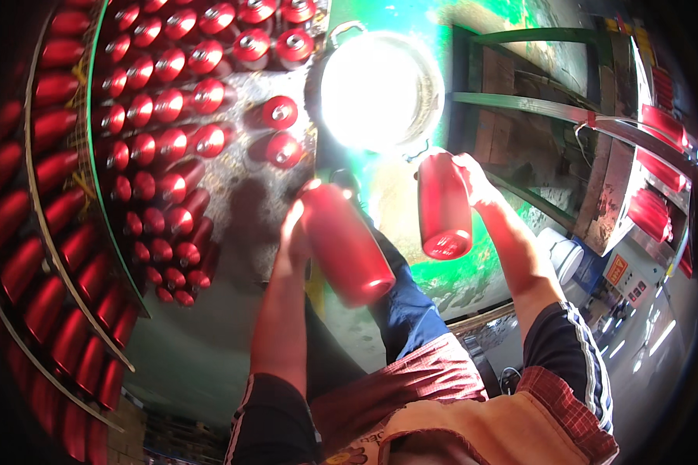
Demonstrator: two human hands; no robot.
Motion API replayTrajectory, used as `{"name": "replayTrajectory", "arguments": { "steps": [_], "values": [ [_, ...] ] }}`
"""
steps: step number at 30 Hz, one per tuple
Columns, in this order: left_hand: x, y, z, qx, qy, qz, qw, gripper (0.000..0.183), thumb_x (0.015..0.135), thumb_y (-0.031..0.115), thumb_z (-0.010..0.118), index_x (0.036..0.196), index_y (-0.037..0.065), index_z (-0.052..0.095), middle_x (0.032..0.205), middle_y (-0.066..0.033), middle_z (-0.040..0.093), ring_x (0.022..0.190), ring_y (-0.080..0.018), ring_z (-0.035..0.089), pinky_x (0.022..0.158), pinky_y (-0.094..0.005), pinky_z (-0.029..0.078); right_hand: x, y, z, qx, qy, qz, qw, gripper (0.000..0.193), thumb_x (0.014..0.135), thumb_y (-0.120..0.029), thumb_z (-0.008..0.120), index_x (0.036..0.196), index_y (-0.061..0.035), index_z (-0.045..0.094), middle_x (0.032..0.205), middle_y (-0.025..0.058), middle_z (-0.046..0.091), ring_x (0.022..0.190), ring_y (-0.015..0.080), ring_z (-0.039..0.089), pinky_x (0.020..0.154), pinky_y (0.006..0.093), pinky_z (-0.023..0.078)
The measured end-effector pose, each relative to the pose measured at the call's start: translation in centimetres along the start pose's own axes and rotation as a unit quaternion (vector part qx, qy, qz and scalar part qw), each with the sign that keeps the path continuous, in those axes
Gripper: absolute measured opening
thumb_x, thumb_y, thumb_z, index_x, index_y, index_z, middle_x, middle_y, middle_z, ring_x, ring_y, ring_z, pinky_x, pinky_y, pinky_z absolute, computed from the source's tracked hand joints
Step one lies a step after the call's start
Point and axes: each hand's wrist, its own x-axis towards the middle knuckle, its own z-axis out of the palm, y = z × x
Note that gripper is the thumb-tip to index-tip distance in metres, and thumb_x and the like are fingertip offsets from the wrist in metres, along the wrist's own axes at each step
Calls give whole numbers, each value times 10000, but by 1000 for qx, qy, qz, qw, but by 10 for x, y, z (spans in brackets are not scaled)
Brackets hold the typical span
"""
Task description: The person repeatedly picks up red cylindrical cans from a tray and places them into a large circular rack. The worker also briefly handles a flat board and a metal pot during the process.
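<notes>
A glossy red metal bottle [345,244] is in my left hand [293,225], whose fingers wrap round its far end. It tilts with its flat base toward me. My right hand [473,180] grips a second red bottle [445,205] from its right side, base also toward me. The mouths of both bottles are hidden. Just beyond my hands stands a round metal pot [430,97] with looped handles; glare whites out its inside. To the left, many similar red bottles [208,94] stand in rows on a worn table [244,186], two of them apart near the pot.
Curved racks [43,225] of red bottles rise at the far left, behind a green-edged rail [93,155]. On the right are a frame with green bars [520,105], more red pieces [650,213], a white bucket [560,254] and a control box [630,280].
</notes>
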Motion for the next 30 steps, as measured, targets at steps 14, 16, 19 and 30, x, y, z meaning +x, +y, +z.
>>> {"name": "replayTrajectory", "arguments": {
  "steps": [14, 16, 19, 30],
  "values": [
    [171, -51, 43, -139, -19, -135, 981, 521, 971, 387, 480, 1355, 36, 489, 1315, -241, 573, 1151, -334, 588, 999, -437, 473, 62, -91, -23, -402, 86, -126, 903, 204, 931, -156, 589, 886, 30, 660, 725, 123, 654, 591, 191, 647, 497, 302, 502],
    [162, -50, 43, -135, -13, -140, 981, 517, 974, 394, 474, 1353, 44, 490, 1312, -242, 574, 1143, -336, 591, 990, -437, 480, 62, -86, -25, -178, 170, -24, 969, 301, 945, -265, 653, 938, 35, 666, 813, 162, 690, 575, 235, 660, 441, 301, 529],
    [130, -43, 34, -120, -2, -148, 982, 511, 979, 404, 464, 1350, 54, 491, 1308, -242, 575, 1130, -339, 596, 977, -436, 491, 58, -70, -26, -348, 160, -74, 921, 159, 899, -141, 610, 889, 3, 677, 738, 108, 661, 616, 183, 653, 547, 304, 515],
    [-91, 69, -77, 429, 234, 96, 867, 406, 915, 159, 598, 1292, 8, 574, 1230, -176, 631, 1068, -256, 625, 989, -401, 477, 68, 43, 36, -227, -19, -162, 960, 515, 821, -276, 721, 1265, -40, 609, 1308, 139, 561, 1265, 259, 484, 1100, 390, 349]
  ]
}}
